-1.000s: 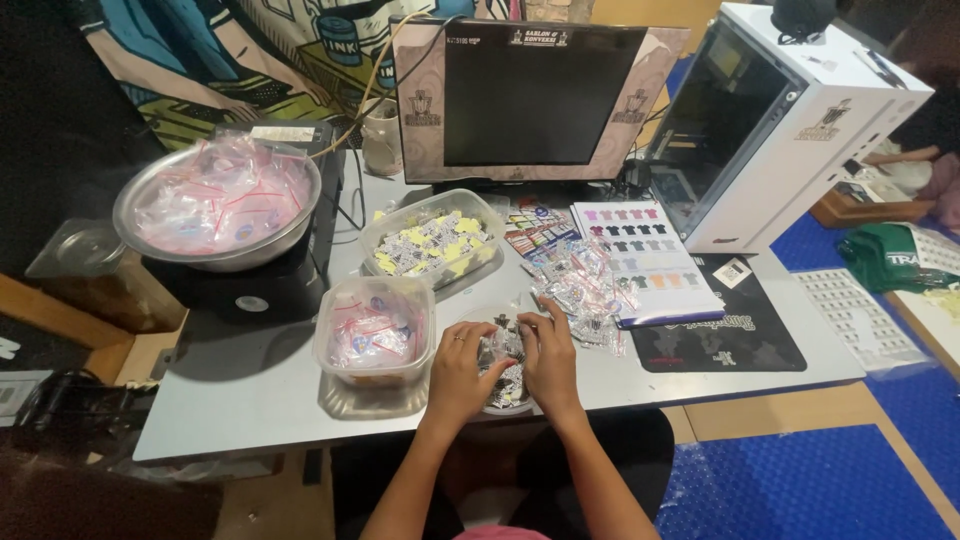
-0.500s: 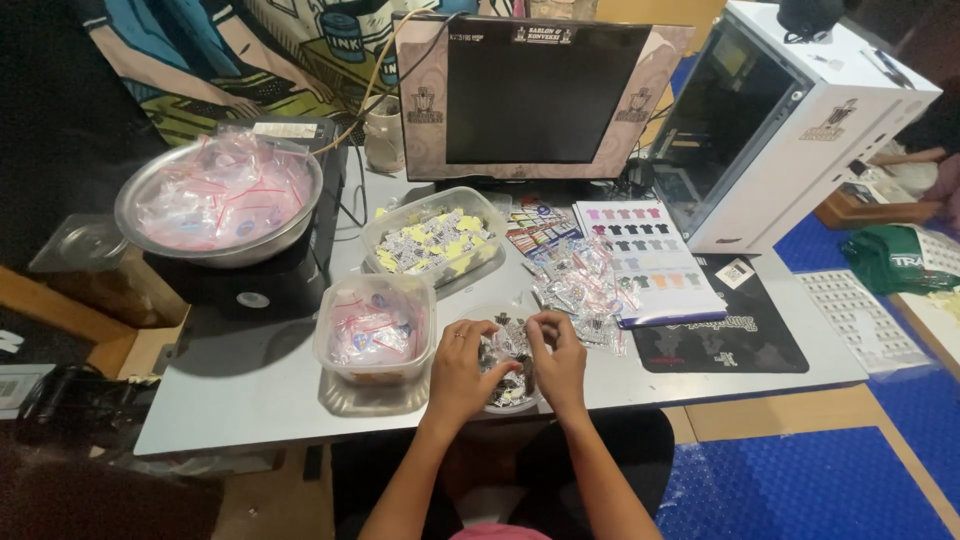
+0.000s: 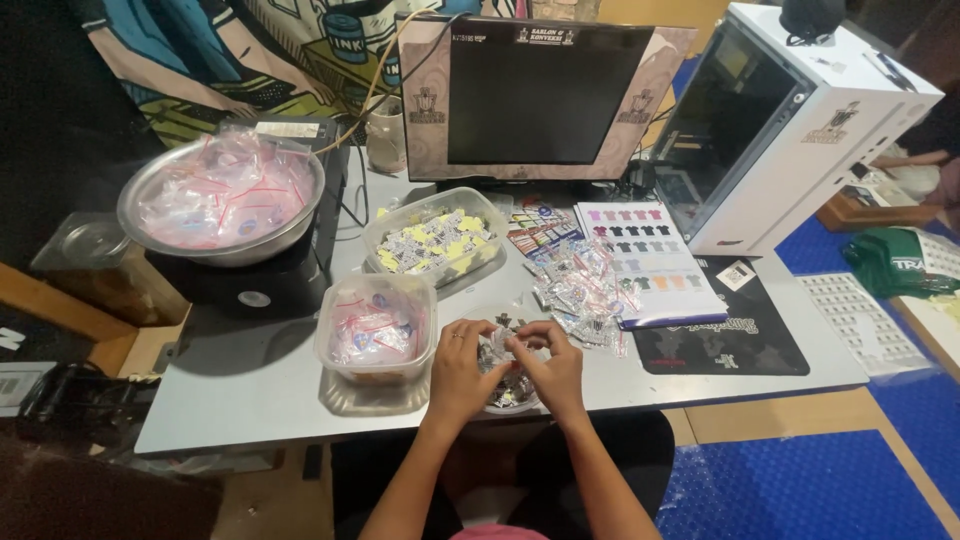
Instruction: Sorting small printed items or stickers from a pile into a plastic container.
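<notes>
While both hands meet at the near desk [image 3: 250, 400] edge, the left hand [image 3: 462, 362] and right hand [image 3: 552, 366] pinch one small packet [image 3: 502, 343] between their fingertips, directly above a shallow dish [image 3: 512, 398], equally near either grip, its long axis unclear.
</notes>
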